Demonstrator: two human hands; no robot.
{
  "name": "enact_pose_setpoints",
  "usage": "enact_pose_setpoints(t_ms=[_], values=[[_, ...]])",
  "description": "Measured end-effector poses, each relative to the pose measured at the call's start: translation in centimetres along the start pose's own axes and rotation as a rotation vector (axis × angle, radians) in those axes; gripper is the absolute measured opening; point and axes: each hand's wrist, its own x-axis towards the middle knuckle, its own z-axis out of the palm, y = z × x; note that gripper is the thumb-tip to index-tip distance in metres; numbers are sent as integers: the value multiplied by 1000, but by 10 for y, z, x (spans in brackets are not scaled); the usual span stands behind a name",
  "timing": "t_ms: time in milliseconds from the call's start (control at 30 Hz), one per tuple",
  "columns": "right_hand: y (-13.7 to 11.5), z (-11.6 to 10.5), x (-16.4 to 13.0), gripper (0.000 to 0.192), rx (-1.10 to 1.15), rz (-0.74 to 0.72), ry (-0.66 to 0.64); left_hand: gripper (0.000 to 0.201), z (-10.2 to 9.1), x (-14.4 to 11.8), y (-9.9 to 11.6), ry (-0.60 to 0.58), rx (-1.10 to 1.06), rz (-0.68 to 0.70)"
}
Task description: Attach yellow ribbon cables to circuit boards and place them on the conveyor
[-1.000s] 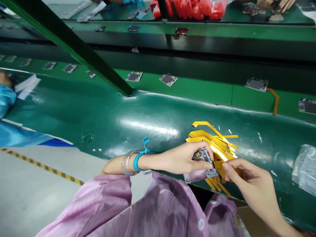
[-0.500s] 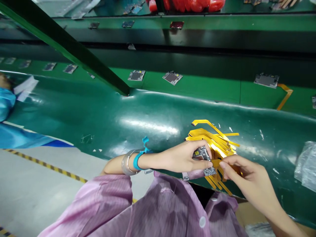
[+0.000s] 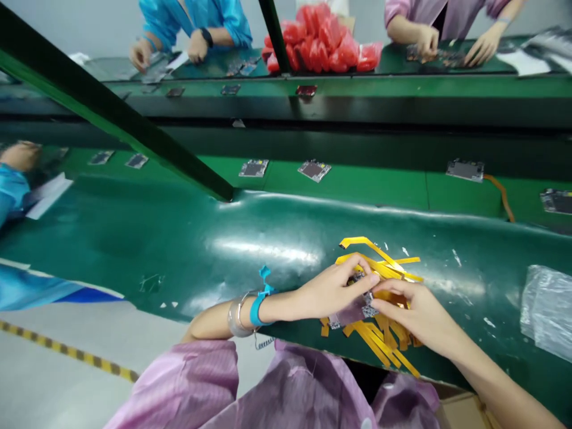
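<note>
Item, as I view it from the head camera: small circuit board [image 3: 357, 307], held at the near edge of the green mat [image 3: 179, 238]. Left hand [image 3: 330, 289] has fingers closed on the board's top; right hand [image 3: 413, 313] pinches its right side. Beneath and beside: pile of yellow flex strips [image 3: 384, 265]. Clear plastic bag [image 3: 547, 310] well to the right.
</note>
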Motion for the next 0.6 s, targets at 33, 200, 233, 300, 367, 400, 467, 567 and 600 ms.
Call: enact_pose_setpoints(t_ms=[33,200,233,300,367,400,467,567,600], values=[[-2,0,7,16,17,-7,-12,30,-2,2,-3,16,4,-11],[-15,-32,56,23,93,-76,185,34,-34,25,-33,279,38,28],[-19,-44,69,26,86,-103,249,33,-46,31,-40,353,86,50],[-28,-72,99,33,61,-147,351,30,-73,45,-53,469,208,73],[-35,-99,129,39,24,-180,448,26,-104,59,-63,550,311,64],[-35,-112,141,41,-3,-186,510,25,-121,65,-66,588,358,54],[-31,-132,160,42,-76,-178,656,25,-156,72,-72,661,466,21],[-12,-150,168,37,-203,-161,845,34,-210,71,-79,738,615,-65],[-3,-152,165,33,-246,-165,882,40,-227,68,-81,749,656,-98]])
